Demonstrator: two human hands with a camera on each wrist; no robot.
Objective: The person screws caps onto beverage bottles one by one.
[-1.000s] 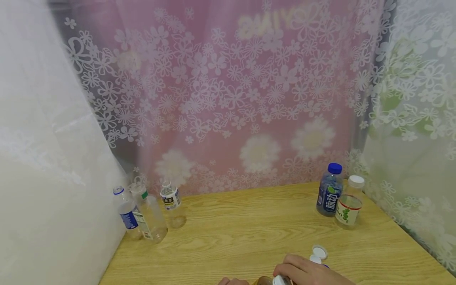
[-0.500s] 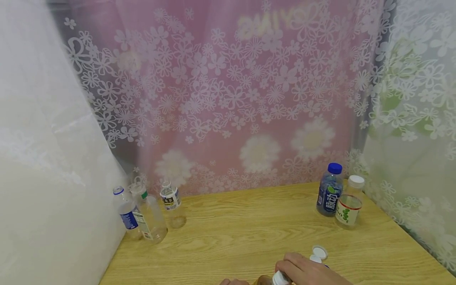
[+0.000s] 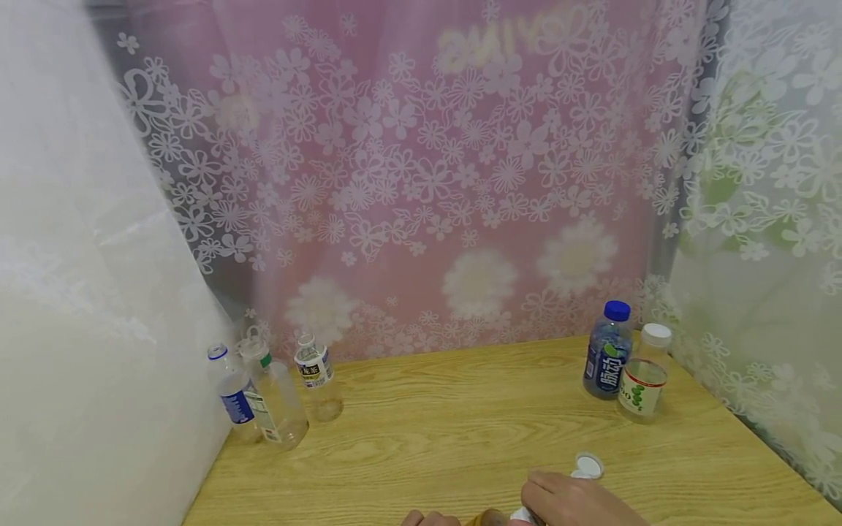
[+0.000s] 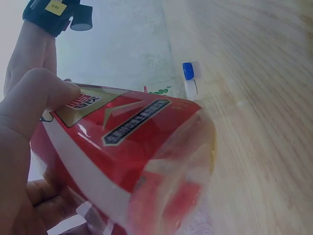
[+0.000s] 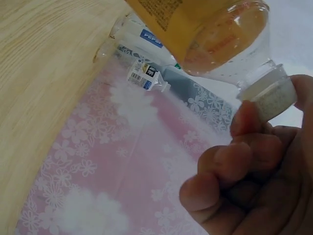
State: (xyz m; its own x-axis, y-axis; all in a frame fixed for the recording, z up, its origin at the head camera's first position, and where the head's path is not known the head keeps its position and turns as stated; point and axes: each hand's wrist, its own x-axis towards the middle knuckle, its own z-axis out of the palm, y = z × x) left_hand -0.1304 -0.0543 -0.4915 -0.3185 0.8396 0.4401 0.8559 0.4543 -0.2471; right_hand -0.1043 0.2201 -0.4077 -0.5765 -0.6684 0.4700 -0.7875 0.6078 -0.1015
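The left hand (image 4: 17,147) is holding a clear plastic bottle (image 4: 122,142) with a red-and-gold label, likely steadying it between both hands. The right hand (image 5: 264,178) is pinching its round white cap (image 5: 271,98).

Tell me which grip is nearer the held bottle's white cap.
Right: the right grip pinches the white cap, while the left grip holds the bottle by its body, away from the cap.

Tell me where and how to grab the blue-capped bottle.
Probably best around the labelled middle of the blue-capped bottle, coming from the left in the head view: it stands upright, and the white-capped bottle beside it overlaps its right edge.
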